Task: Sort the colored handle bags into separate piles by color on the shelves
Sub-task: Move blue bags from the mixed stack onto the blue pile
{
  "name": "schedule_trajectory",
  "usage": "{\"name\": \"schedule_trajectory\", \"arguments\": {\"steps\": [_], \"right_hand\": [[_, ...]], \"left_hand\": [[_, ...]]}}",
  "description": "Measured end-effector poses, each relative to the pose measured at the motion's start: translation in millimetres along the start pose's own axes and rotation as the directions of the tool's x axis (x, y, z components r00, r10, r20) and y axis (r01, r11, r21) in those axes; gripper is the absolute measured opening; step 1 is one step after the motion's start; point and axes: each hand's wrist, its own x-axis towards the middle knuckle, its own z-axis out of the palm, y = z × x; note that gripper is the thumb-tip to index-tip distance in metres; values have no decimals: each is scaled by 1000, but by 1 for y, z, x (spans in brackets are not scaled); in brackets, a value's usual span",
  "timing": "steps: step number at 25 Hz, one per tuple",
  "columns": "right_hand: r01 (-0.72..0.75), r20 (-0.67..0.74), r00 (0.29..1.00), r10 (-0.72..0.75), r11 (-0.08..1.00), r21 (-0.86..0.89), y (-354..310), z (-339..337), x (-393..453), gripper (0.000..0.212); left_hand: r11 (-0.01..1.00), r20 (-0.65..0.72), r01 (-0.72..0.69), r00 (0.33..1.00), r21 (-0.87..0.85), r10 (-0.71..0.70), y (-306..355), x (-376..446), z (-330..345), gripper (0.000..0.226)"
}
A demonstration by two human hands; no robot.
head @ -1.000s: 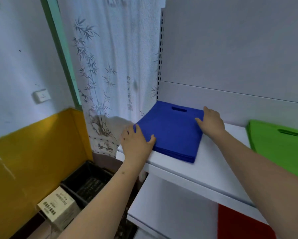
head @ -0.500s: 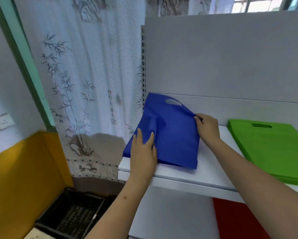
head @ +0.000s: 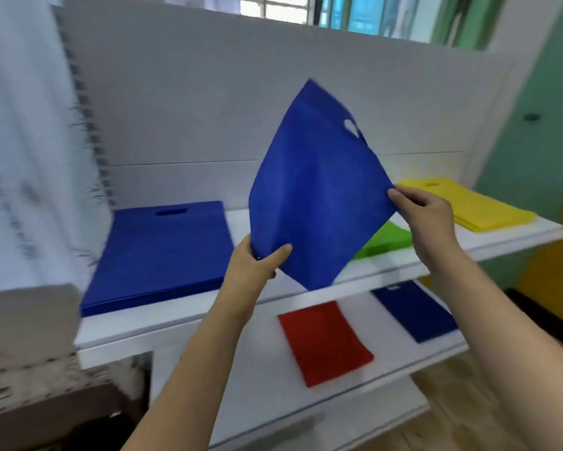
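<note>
I hold one flat blue fabric handle bag up in the air, tilted like a diamond, its long axis rising to the right and its cut-out handle end uppermost. My left hand pinches its lower-left corner, thumb in front, and my right hand pinches its right corner, both forearms reaching upward. Left of my left fingers the flat stack of blue bags lies on the white upper shelf.

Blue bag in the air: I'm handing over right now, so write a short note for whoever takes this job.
Left hand: shut on the lifted blue bag at its lower corner.
Right hand: fingers pinch the same bag's right edge.
Upper shelf: blue pile at left, green pile partly hidden behind the bag, yellow pile at right.
Lower shelf: red bag and dark blue bag.
Done: piles separated by color.
Left: place the held bag; which pile is not clear from this view.
</note>
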Motion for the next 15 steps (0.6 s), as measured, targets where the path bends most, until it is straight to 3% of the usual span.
{"name": "schedule_trajectory", "arguments": {"steps": [2,5,8,11,15], "right_hand": [[-71,-132,989,72,997,10,12,-64,-12,26],[-130,-316,938,143,990,60,31,-149,-18,19],[-163,-430,876,217,974,160,53,-227,-8,40],[-285,-398,839,372,922,262,83,-295,2,55],[-486,-339,789,513,858,167,137,-376,14,19]], "left_hand": [[999,64,-35,997,-39,37,-8,-10,47,19],[990,71,-129,989,-52,132,-28,-16,115,12],[988,160,-130,977,-81,141,-45,-12,189,6],[959,289,110,957,-261,-32,-63,-5,264,30],[903,255,340,927,-263,-275,-125,5,345,35]]}}
